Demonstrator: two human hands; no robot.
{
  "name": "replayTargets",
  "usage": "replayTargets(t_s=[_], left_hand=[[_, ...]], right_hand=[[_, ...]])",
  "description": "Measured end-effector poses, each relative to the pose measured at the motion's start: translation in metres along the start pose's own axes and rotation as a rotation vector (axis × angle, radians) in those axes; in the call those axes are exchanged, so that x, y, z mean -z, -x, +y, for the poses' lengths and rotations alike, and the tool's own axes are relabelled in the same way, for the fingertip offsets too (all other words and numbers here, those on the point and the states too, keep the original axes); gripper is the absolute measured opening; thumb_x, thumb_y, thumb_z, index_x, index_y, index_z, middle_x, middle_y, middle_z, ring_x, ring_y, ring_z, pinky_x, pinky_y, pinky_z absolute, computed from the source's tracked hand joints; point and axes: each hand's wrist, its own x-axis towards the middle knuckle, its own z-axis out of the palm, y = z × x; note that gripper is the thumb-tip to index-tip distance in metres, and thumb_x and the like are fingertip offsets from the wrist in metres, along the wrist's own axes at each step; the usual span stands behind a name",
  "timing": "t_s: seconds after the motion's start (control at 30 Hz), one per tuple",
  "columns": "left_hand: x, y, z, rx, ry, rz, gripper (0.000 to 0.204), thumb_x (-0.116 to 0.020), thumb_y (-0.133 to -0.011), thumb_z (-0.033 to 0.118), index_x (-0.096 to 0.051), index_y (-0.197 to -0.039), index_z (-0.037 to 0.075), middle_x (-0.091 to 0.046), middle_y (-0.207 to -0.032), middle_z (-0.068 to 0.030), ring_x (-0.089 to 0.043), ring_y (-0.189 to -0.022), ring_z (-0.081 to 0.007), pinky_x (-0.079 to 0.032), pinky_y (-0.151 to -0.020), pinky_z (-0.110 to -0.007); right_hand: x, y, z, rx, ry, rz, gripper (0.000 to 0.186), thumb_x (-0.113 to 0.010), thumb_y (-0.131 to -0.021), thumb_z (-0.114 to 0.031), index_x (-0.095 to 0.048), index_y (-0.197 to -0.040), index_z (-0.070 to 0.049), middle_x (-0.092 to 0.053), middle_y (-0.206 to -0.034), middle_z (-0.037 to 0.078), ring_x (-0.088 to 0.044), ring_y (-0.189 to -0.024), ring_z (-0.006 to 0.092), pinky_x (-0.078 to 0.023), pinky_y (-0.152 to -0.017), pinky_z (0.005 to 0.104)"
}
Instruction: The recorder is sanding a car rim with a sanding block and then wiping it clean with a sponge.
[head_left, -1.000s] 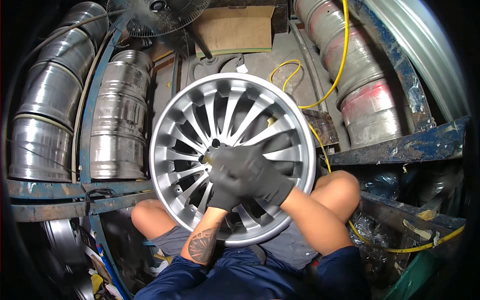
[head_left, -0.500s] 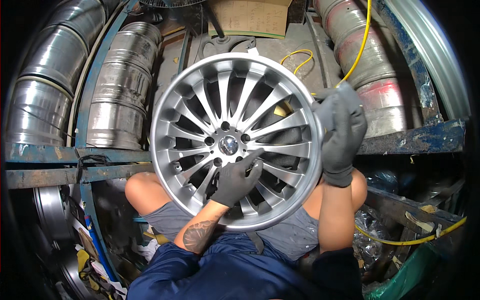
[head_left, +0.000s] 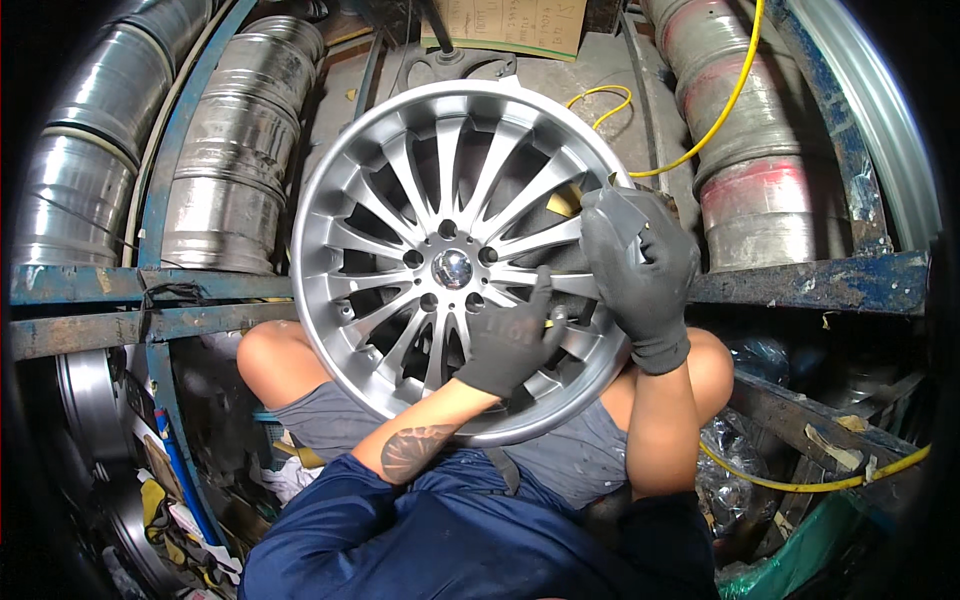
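Note:
A large silver multi-spoke wheel [head_left: 440, 170] with a chrome centre cap [head_left: 452, 268] rests over my crossed legs. My gloved left hand [head_left: 507, 345] lies low on the spokes right of the cap, index finger stretched out, fingers apart. At the wheel's right side my gloved right hand [head_left: 645, 280] is closed around a flat grey pad or sheet [head_left: 622, 212], held near the inner rim; whether it touches the metal I cannot tell. Part of the spokes is hidden under both hands.
Stacked metal rim barrels [head_left: 225, 120] [head_left: 750, 230] line both sides within blue steel frames [head_left: 800, 285]. A cardboard sheet [head_left: 505, 25], a black stand [head_left: 447, 62] and a looping yellow hose [head_left: 725, 105] lie beyond the wheel. Wrapped plastic and more rims crowd below the frames.
My hands were together over the hub and have parted, uncovering the cap. My right hand went out to the right rim, then came slightly inward with the pad. My left hand shifted right.

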Motion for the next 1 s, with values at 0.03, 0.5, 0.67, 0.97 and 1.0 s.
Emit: replayTargets(t_s=[0.03,0.5,0.67,0.97,1.0], left_hand=[[-0.006,-0.003,0.006,-0.048,-0.013,0.017,0.063,-0.057,-0.095,0.042,-0.049,-0.144,0.003,-0.068,-0.063,-0.0118,-0.066,-0.052,-0.0284,-0.051,-0.053,-0.044],[0.007,-0.009,-0.026,-0.198,0.058,-0.055,0.048,-0.056,-0.096,0.044,-0.056,-0.143,0.032,-0.067,-0.065,-0.0085,-0.065,-0.053,-0.0267,-0.051,-0.055,-0.044],[0.026,-0.001,-0.060,0.010,0.165,0.022,0.050,-0.058,-0.096,0.043,-0.055,-0.144,0.029,-0.069,-0.069,-0.0117,-0.069,-0.062,-0.0304,-0.054,-0.061,-0.044],[0.007,-0.049,-0.023,-0.095,0.072,0.095,0.057,-0.059,-0.094,0.042,-0.047,-0.147,0.023,-0.069,-0.072,-0.0104,-0.069,-0.063,-0.0316,-0.052,-0.060,-0.048],[0.004,-0.055,-0.021,-0.108,0.024,0.082,0.058,-0.060,-0.093,0.041,-0.047,-0.147,0.023,-0.069,-0.071,-0.0098,-0.069,-0.063,-0.0314,-0.052,-0.060,-0.048]], right_hand=[[-0.002,0.001,0.000,0.001,-0.001,-0.003,0.019,-0.077,-0.083,-0.012,-0.069,-0.097,-0.001,-0.069,-0.088,0.016,-0.069,-0.074,0.0334,-0.053,-0.065,0.0390],[0.003,0.003,0.000,-0.537,-0.441,0.040,0.015,-0.065,-0.096,-0.007,-0.073,-0.104,0.003,-0.072,-0.090,0.004,-0.064,-0.078,0.0073,-0.051,-0.070,0.0247],[0.007,0.007,0.001,-0.449,-0.501,0.147,0.018,-0.068,-0.093,-0.006,-0.071,-0.107,0.006,-0.073,-0.090,0.005,-0.064,-0.074,0.0078,-0.052,-0.066,0.0236],[0.008,0.001,0.010,-0.374,-0.477,0.081,0.015,-0.067,-0.094,-0.006,-0.070,-0.105,0.004,-0.072,-0.094,0.007,-0.066,-0.082,0.0090,-0.054,-0.072,0.0252],[0.017,-0.004,0.010,-0.470,-0.595,0.165,0.016,-0.065,-0.095,-0.009,-0.069,-0.106,0.003,-0.071,-0.093,0.006,-0.065,-0.082,0.0095,-0.053,-0.073,0.0253]])
